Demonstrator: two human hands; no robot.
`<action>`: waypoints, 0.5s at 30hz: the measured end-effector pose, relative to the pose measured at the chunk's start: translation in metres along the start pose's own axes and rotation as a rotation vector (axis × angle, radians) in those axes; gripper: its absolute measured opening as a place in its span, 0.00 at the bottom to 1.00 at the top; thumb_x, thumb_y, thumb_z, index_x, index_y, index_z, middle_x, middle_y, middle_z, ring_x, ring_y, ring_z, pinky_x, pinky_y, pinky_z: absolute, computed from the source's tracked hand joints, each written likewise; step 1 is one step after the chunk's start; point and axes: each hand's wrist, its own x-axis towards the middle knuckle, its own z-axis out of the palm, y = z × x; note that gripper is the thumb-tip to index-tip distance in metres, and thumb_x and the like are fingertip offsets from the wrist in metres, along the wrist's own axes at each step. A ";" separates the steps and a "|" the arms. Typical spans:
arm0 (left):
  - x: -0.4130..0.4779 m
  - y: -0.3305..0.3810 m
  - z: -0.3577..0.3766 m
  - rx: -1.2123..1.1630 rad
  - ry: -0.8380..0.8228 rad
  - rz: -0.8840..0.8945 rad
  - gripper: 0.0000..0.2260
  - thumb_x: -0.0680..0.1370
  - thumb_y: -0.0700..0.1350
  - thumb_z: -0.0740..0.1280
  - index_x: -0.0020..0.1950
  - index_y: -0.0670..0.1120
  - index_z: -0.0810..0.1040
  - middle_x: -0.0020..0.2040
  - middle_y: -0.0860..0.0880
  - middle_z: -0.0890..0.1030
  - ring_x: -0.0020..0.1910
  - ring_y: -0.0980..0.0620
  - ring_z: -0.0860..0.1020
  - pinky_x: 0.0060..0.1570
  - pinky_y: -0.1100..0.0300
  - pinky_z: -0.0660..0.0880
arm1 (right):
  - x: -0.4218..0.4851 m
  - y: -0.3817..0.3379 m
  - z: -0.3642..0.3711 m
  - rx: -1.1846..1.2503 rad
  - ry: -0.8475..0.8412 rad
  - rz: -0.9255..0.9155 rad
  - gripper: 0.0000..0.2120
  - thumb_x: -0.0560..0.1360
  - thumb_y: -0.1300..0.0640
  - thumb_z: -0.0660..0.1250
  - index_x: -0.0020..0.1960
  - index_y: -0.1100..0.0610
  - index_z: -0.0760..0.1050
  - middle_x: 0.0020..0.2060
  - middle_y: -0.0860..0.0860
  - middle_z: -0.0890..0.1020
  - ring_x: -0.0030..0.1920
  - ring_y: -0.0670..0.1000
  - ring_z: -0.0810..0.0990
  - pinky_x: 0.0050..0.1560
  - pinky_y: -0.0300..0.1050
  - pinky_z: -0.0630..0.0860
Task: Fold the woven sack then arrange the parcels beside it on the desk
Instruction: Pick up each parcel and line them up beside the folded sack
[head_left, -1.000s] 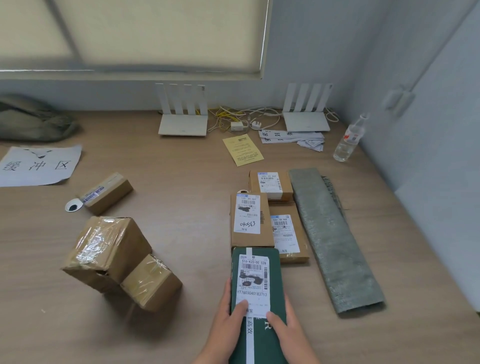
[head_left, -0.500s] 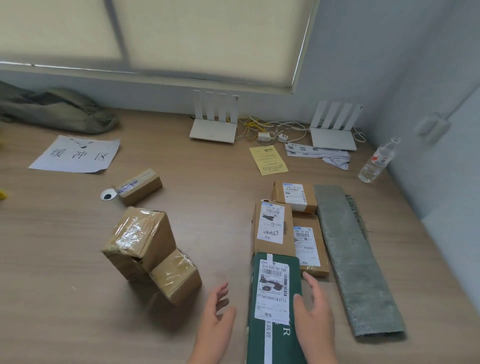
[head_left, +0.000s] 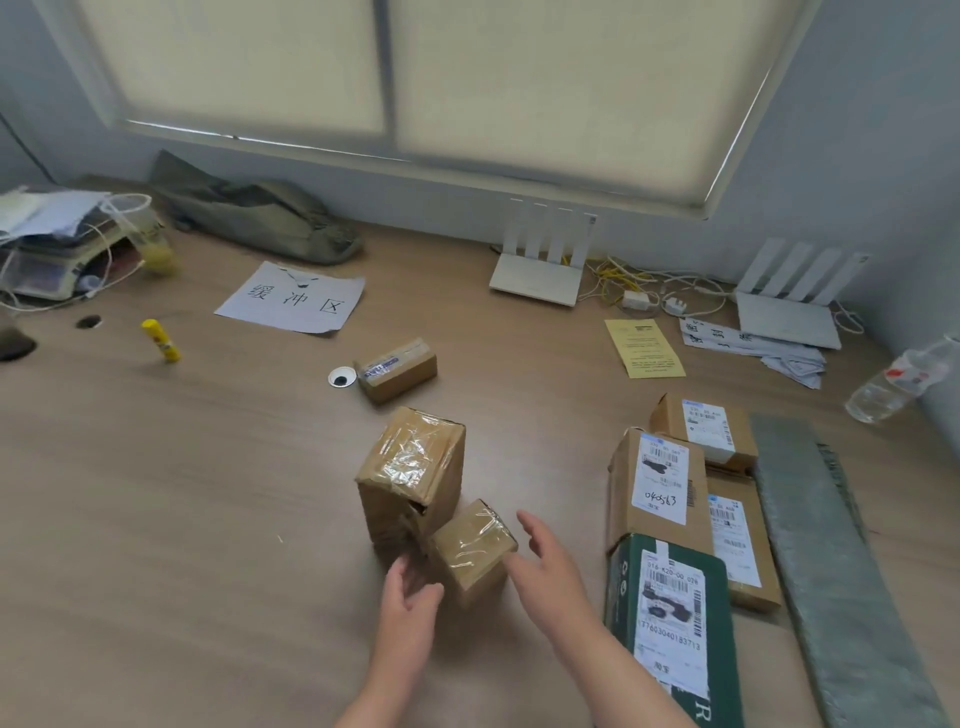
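Flanking the small taped box (head_left: 472, 551), the left hand (head_left: 410, 597) and right hand (head_left: 545, 566) are hovering, fingers spread, gripping nothing. The folded sack (head_left: 831, 571) is lying along the right of the tabletop (head_left: 208, 493), 4 labelled parcels (head_left: 660, 483) sitting just beside it.

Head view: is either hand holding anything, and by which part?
Nothing is held. The left hand and right hand are open on either side of the small taped box; whether the left one touches it cannot be told.

A white router (head_left: 535, 278) sits beside tangled cables (head_left: 639, 291). A yellow glue stick (head_left: 162, 340) stands left of a paper sign (head_left: 291, 301).
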 end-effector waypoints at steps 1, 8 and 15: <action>-0.001 0.005 0.001 -0.001 -0.040 -0.015 0.26 0.81 0.34 0.63 0.76 0.51 0.64 0.66 0.51 0.74 0.62 0.52 0.73 0.69 0.48 0.68 | 0.002 -0.003 0.004 0.021 -0.013 0.025 0.28 0.79 0.55 0.65 0.77 0.48 0.63 0.75 0.45 0.68 0.75 0.49 0.66 0.73 0.49 0.66; -0.003 0.009 0.000 0.022 -0.291 -0.147 0.34 0.66 0.49 0.66 0.69 0.69 0.61 0.67 0.60 0.75 0.65 0.55 0.74 0.67 0.43 0.68 | -0.003 0.004 0.022 0.052 0.061 0.077 0.26 0.76 0.60 0.65 0.74 0.51 0.70 0.67 0.46 0.76 0.66 0.47 0.74 0.69 0.46 0.71; -0.013 0.002 0.000 -0.160 -0.286 -0.170 0.17 0.79 0.43 0.65 0.67 0.55 0.71 0.66 0.49 0.76 0.57 0.48 0.77 0.45 0.52 0.76 | -0.030 0.027 0.025 0.343 0.245 0.171 0.14 0.72 0.41 0.63 0.46 0.47 0.83 0.45 0.50 0.85 0.49 0.52 0.82 0.58 0.63 0.78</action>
